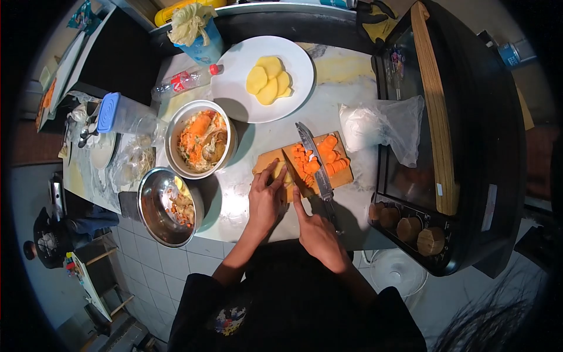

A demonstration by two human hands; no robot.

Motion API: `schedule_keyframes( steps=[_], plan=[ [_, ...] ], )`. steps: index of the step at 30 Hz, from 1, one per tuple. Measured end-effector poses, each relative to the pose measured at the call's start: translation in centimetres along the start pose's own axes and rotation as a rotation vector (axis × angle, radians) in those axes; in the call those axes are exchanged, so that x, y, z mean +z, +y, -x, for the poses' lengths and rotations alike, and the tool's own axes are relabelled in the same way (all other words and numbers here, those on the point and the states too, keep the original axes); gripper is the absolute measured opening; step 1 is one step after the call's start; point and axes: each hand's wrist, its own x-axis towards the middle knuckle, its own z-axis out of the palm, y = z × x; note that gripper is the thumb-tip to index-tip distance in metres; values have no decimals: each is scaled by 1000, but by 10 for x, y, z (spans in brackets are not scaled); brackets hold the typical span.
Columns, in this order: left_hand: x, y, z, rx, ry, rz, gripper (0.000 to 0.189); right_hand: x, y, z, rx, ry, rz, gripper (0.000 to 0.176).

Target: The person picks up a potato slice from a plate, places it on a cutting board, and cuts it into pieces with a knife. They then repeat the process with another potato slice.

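My left hand [267,199] rests at the left of the wooden cutting board [265,158], its fingers bent over a pale yellow potato piece [283,173]. My right hand [319,234] is closed, index finger stretched along the back of a knife [289,164]. That blade is seen nearly edge-on beside my left fingertips; the handle is hidden under my hand. A second, larger knife [315,155] lies across the board among cut carrot pieces [330,154]. Beyond the board, thin potato slices [268,82] sit on a white plate [226,97].
Left of the board stand a white pot [230,155] of shredded vegetables and a steel bowl [146,220] with scraps. A plastic bag of white powder [363,126] and a black oven [481,146] are at the right. A bottle [182,82] lies behind. Another person [58,234] is far left.
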Motion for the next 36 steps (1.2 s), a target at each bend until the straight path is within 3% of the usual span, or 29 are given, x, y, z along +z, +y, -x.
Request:
schedule_keyframes(
  steps=[4,6,28,31,33,36],
  plan=[
    [1,-2,2,2,7,-1,50,10,4,0,-55,87,51,95],
    [2,-2,2,6,12,5,51,6,1,1,-5,-2,-2,95],
    [2,-3,4,-3,75,74,44,23,24,60,-31,-9,126,92],
    [-1,-5,3,5,86,92,44,17,22,63,-35,-18,143,98],
    [3,-9,4,16,96,100,44,2,16,65,84,-209,-35,97],
    [2,-14,5,-22,97,183,43,-13,8,72,28,-135,-62,95]
  ],
)
